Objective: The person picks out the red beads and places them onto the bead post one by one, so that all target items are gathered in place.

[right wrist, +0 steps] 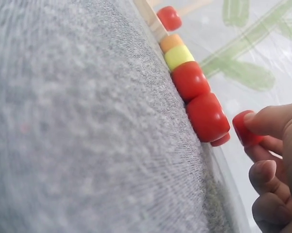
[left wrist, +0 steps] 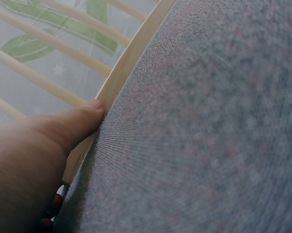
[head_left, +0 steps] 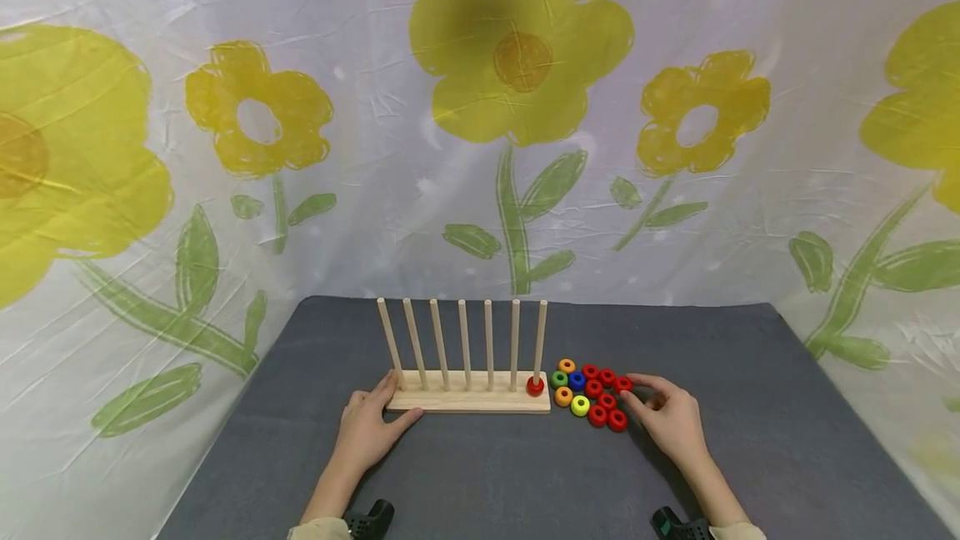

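A wooden peg rack (head_left: pixel 465 402) with a row of several upright pegs stands on the table. One red bead (head_left: pixel 535 387) sits at the foot of its rightmost peg. My left hand (head_left: pixel 366 430) grips the rack's left end, thumb along the front edge and fingers at the back corner. Between thumb and fingertip, my right hand (head_left: pixel 673 422) pinches another red bead (right wrist: pixel 240 128), which in the right wrist view appears raised off the cloth, apart from the loose ones. That bead is at the right edge of a cluster of loose beads.
The cluster right of the rack has several red beads (head_left: pixel 597 416), orange beads (head_left: pixel 563 396), a green bead (head_left: pixel 559 379), a blue bead (head_left: pixel 576 381) and a yellow bead (head_left: pixel 580 406). Dark grey cloth (head_left: pixel 510 473) covers the table. A flower-printed curtain (head_left: pixel 360 190) hangs behind.
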`<state>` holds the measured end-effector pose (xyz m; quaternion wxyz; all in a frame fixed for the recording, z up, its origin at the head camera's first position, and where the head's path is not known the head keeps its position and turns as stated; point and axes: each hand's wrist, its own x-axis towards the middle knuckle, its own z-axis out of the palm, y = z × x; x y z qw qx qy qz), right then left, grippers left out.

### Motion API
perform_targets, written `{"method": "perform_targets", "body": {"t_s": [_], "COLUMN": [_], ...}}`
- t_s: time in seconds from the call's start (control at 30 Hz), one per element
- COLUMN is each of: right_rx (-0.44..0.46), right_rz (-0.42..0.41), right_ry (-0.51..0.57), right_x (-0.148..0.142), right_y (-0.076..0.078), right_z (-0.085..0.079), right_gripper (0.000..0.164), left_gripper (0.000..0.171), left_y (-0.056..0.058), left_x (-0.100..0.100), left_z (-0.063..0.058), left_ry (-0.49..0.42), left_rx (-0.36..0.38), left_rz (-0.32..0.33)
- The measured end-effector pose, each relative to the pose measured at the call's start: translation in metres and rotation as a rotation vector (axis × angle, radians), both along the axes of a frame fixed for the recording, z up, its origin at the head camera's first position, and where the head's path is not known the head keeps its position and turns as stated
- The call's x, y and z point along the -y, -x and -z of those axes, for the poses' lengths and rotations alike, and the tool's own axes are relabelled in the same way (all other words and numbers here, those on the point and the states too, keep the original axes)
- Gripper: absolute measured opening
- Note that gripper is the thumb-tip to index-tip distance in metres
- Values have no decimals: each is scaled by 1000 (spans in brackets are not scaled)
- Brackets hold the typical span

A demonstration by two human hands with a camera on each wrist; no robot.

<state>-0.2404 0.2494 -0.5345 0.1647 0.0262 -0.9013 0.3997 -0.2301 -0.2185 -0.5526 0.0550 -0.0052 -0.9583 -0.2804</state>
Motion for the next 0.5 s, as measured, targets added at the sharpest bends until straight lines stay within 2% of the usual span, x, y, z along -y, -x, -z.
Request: {"method": "perform_targets", "body": {"t_s": [0.5], "right_rx": [-89], "right_rz": [-20], "right_ry": [4], "right_x": [5], "right_y": [-2], "right_z": [-14], "right_gripper": [29], "left_gripper": [89], "left_y": [0], "left_x": [-2], "left_z": [-1], "left_ry": [7], "left_rx": [-9], "left_rz": [-11]}}
